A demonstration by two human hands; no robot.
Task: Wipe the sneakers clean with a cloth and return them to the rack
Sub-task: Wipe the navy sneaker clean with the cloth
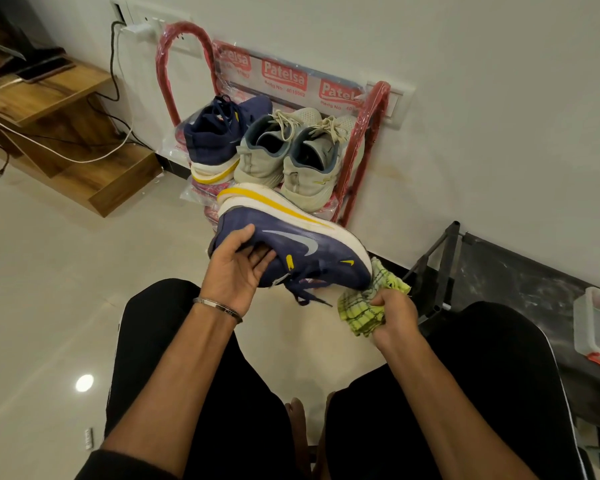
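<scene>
Left hand [234, 268] cupped, right hand [394, 315] clenched

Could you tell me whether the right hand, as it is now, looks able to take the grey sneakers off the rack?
Probably not yet: the right hand grips the green cloth, and the navy sneaker held by the left hand sits between it and the grey sneakers.

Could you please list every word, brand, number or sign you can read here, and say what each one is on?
"Patelsa": red labels on the plastic wrap of the rack, repeated; the outer ones are cut off.
"Regd No", then digits too blurred to trust: under those labels.
Swoosh logo, no words: side of the navy sneaker that the left hand holds.
No other text is readable.
</scene>
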